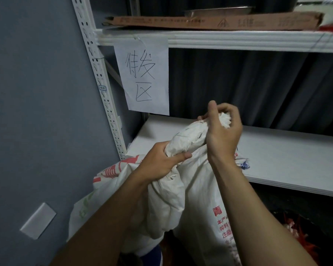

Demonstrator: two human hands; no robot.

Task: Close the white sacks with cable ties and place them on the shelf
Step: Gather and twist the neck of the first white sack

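A white woven sack (pixel 196 191) with red print stands in front of the white shelf (pixel 277 160), its mouth gathered into a twisted neck that points up and right. My left hand (pixel 160 162) grips the lower part of that neck. My right hand (pixel 223 125) is curled round the bunched tip of the neck, above the shelf board. A second white sack (pixel 112 175) with red and green print leans behind it on the left. I see no cable tie; the hands may hide one.
A paper sign (pixel 144 75) with handwritten characters hangs from the upper shelf rail. Flat cardboard (pixel 210 21) lies on the upper shelf. The perforated upright post (pixel 98 73) and a grey wall are to the left. Red-and-dark items (pixel 300 233) sit low at right.
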